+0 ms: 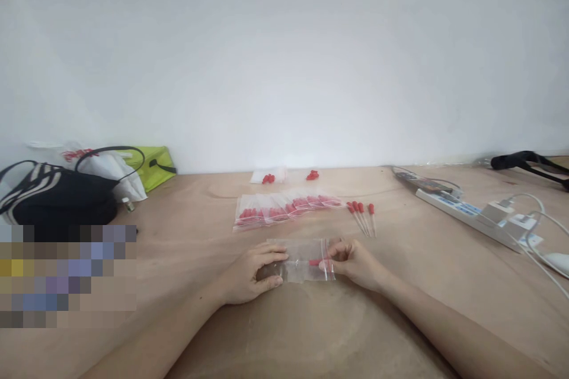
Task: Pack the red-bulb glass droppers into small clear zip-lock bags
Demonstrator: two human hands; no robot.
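Observation:
A clear zip bag (pixel 299 272) with a red line along its right edge lies flat on the table in front of me. My left hand (pixel 249 272) rests on the bag's left end, fingers stretched out and thumb apart. At the right end, the fingers of my right hand (pixel 353 263) are pinched around a dropper with a red bulb (pixel 315 262). Its bulb shows at the bag's mouth, and the thin stem points left inside the bag. Just beyond my right hand lie several loose droppers (pixel 361 208) with red bulbs and thin clear stems.
An overlapping row of filled zip bags (pixel 271 213) lies farther back. Behind it are a bag with red bulbs (pixel 268 179) and a red pile (pixel 313 175). A white power strip (pixel 466 219) with cables stands right. A black bag (pixel 62 195) and a green bag (pixel 155 166) sit left.

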